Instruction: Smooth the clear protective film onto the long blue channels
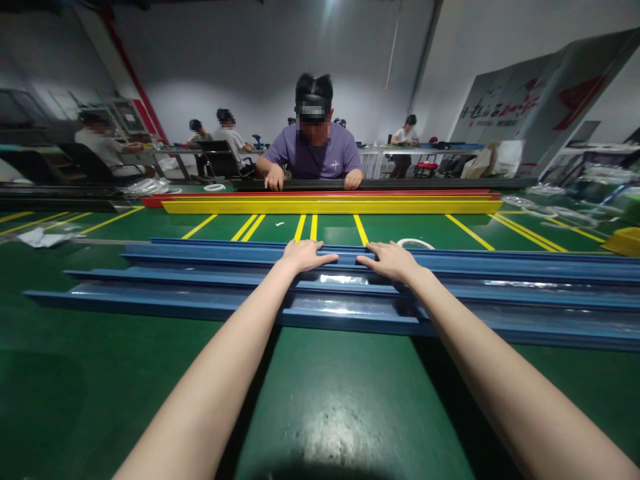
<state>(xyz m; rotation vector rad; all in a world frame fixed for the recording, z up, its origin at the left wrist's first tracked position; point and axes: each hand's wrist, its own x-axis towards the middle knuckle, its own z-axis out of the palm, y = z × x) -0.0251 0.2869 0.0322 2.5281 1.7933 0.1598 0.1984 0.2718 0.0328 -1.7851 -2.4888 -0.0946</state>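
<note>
Several long blue channel-shaped strips (200, 308) lie side by side across the green table, their hollow sides facing up and shining under the light. My left hand (303, 257) rests on the farther strips, with the fingers reaching to the far rim and the thumb stretched to the right. To its right, my right hand (393, 260) lies on the same strips, thumb pointing left and fingers at the far edge. A gap separates the two thumbs. Both hands are spread rather than wrapped round a strip, though the fingertips are partly hidden.
Beyond the blue strips stand a yellow strip (330, 207) and a red strip (153, 201). A co-worker in a purple shirt (320, 157) has both hands on a black strip (425, 184). A white ring (416, 243) and crumpled white paper (43, 237) lie on the green table (330, 400).
</note>
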